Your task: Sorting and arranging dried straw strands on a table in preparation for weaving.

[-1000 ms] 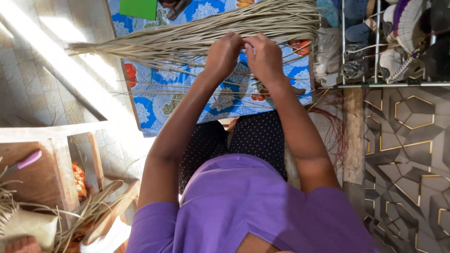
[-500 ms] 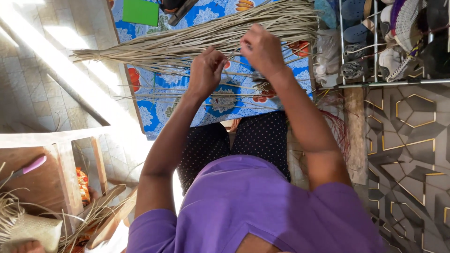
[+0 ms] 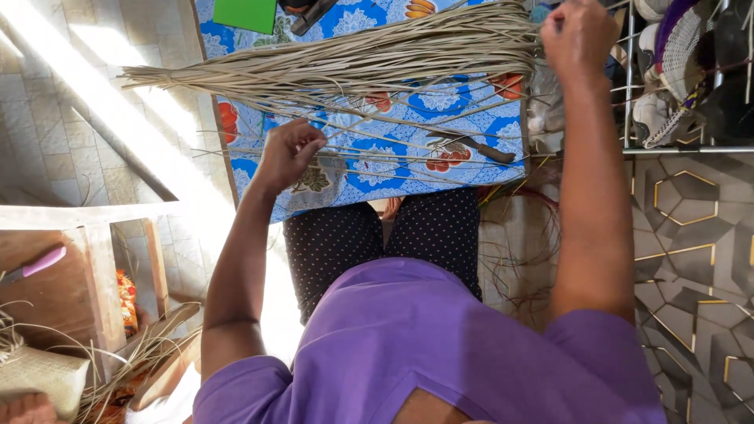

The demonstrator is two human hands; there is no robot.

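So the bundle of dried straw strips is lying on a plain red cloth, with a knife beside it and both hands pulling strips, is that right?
Not quite. The cloth is blue with a floral pattern, not plain red, as the head view shows. The rest holds: the bundle of dried strips lies across it, a knife rests beside it, and the left hand and right hand are each closed on thin strips.

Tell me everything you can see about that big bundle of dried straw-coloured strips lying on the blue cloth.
The bundle of dried strips is pale tan, made of many long, thin, flat fibres that look like split reed or palm leaf. It lies across the blue floral cloth, thick and packed at one end and tapering to a narrow tip at the other. Loose single strands splay out of it over the cloth. The left hand grips strands; the right hand is closed by the thick end.
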